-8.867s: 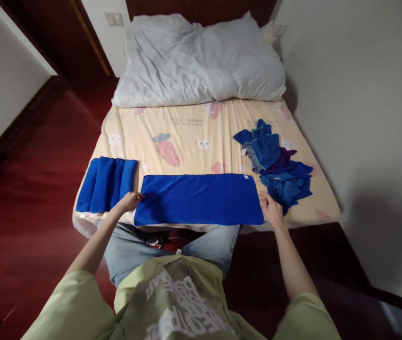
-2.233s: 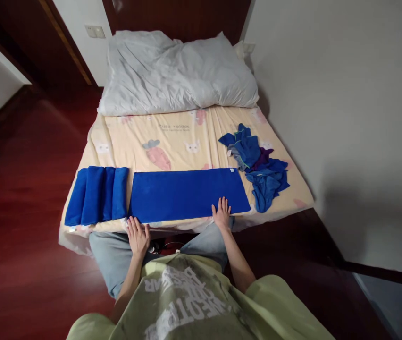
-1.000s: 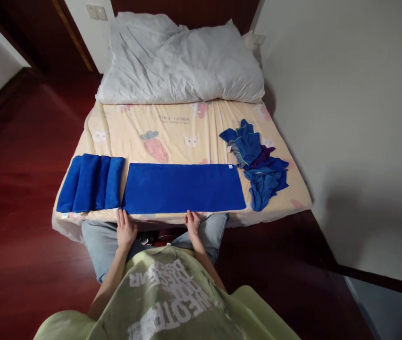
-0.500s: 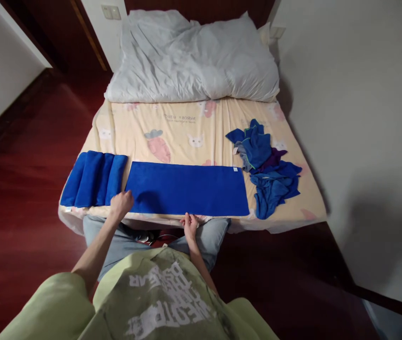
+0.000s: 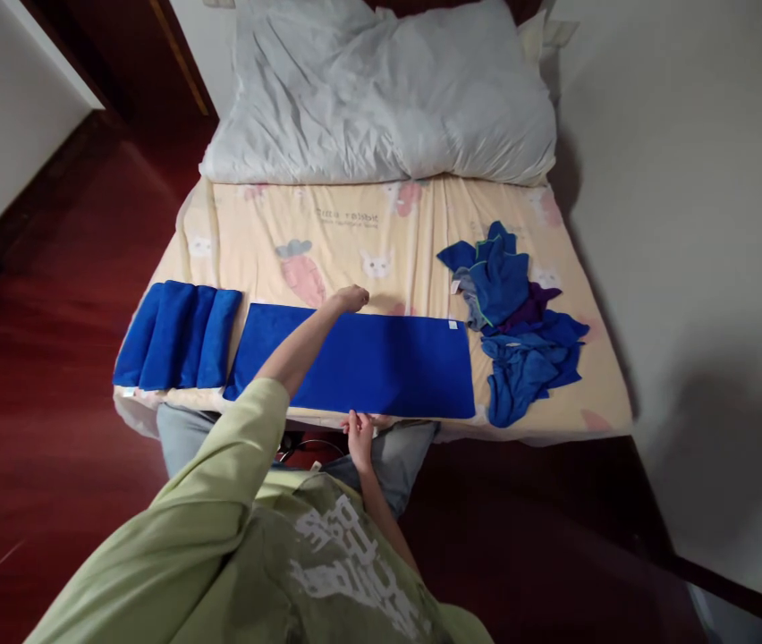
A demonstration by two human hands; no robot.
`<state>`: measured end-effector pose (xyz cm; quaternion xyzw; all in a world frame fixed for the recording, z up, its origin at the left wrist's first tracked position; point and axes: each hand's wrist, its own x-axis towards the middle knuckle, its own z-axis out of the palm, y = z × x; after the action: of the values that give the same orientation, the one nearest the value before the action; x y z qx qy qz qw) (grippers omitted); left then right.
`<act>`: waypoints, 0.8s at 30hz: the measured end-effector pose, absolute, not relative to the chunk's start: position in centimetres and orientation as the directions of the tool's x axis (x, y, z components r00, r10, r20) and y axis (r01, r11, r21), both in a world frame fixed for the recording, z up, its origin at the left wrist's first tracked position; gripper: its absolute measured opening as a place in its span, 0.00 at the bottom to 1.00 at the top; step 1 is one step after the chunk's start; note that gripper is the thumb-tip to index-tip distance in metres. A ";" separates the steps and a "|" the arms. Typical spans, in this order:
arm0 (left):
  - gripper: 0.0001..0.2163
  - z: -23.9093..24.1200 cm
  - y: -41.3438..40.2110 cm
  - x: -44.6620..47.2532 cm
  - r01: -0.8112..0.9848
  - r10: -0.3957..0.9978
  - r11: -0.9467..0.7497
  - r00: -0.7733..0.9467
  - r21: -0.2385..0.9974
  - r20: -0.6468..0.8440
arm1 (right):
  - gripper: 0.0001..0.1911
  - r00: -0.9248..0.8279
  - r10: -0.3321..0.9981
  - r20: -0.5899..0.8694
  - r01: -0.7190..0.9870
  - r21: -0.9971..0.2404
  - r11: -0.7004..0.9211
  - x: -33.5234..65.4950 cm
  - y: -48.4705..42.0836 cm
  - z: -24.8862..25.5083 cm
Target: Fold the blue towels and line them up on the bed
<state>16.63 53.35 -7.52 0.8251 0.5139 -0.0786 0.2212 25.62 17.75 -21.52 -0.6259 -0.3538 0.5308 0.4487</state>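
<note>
A flat blue towel (image 5: 394,367) lies spread lengthwise along the front of the bed, with a small white tag at its far right corner. Reaching across it, my left hand (image 5: 352,298) is over the towel's far edge, its fingers curled closed with no cloth seen in them. My right hand (image 5: 359,438) pinches the middle of the towel's near edge between thumb and fingers. To the left, several folded blue towels (image 5: 180,335) lie side by side. On the right sits a crumpled heap of cloths (image 5: 505,277), blue, grey and purple.
The bed (image 5: 240,241) wears a cream sheet printed with carrots and cat faces. A large white pillow or bundled quilt (image 5: 381,98) spans its far end. My knees touch the near side. A grey wall (image 5: 703,224) stands right, dark red floor (image 5: 72,295) left.
My left hand has moved from the towel's left end across to the right and away, to its far edge. My right hand stays at the near edge. The view has shifted slightly.
</note>
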 end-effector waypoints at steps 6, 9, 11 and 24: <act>0.16 -11.9 53.2 18.1 0.896 0.788 -0.357 0.440 0.264 -0.430 | 0.24 0.203 0.910 -0.362 -0.061 -0.932 -0.358 25.4 17.8 -21.8; 0.16 -13.1 53.7 17.7 0.903 0.783 -0.339 0.426 0.263 -0.454 | 0.23 0.215 0.902 -0.374 -0.101 -0.927 -0.361 25.3 17.8 -22.0; 0.16 -13.5 54.1 17.4 0.904 0.778 -0.329 0.423 0.272 -0.464 | 0.24 0.225 0.897 -0.381 -0.110 -0.924 -0.365 25.3 17.8 -22.1; 0.13 -13.7 54.5 16.8 0.887 0.768 -0.279 0.436 0.368 -0.469 | 0.30 0.324 0.885 -0.334 0.003 -0.935 -0.354 25.0 17.4 -21.8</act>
<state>16.79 54.50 -13.75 0.7933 0.5217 -0.1000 0.2976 24.96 17.39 -21.78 -0.6698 -0.3315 0.4777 0.4618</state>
